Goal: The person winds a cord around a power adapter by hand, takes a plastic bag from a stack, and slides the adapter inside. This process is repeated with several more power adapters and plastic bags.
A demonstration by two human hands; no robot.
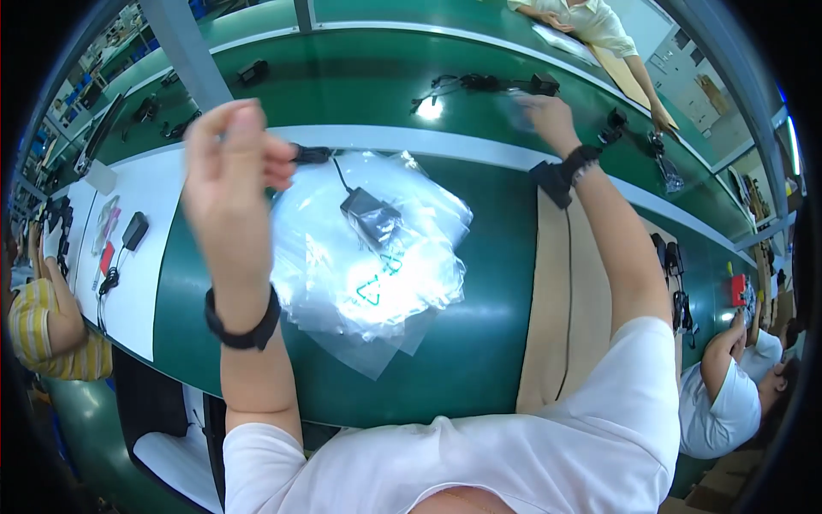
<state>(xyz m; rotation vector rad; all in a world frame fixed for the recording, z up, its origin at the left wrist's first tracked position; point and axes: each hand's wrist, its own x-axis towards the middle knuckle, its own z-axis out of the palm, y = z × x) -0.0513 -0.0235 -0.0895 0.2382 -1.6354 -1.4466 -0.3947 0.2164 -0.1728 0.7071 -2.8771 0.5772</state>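
In the head view, the left hand (229,163) is raised above the desk (479,343), its fingers (270,163) curled together near the thumb; whether they pinch anything I cannot tell, as the hand is blurred. Just beyond its fingertips lies a black cable (312,154) at the near edge of a white strip (479,150) that runs across the desk. The right hand (544,116) reaches far forward over that strip, its fingers blurred and bent downward close to a black power adapter (544,84) with its cable (462,84) trailing left; whether they touch it cannot be told. Both wrists wear black bands, the right one carrying a strap with a cord.

Between the arms, well apart from both hands, a heap of clear plastic bags (377,274) lies on the green desk, and a black power adapter (370,214) rests on top of the heap inside a bag.

A tan board (565,291) lies under the right forearm. Other adapters and cables are scattered on the far green belt. Other people sit at the left, the right and the far side of the line.
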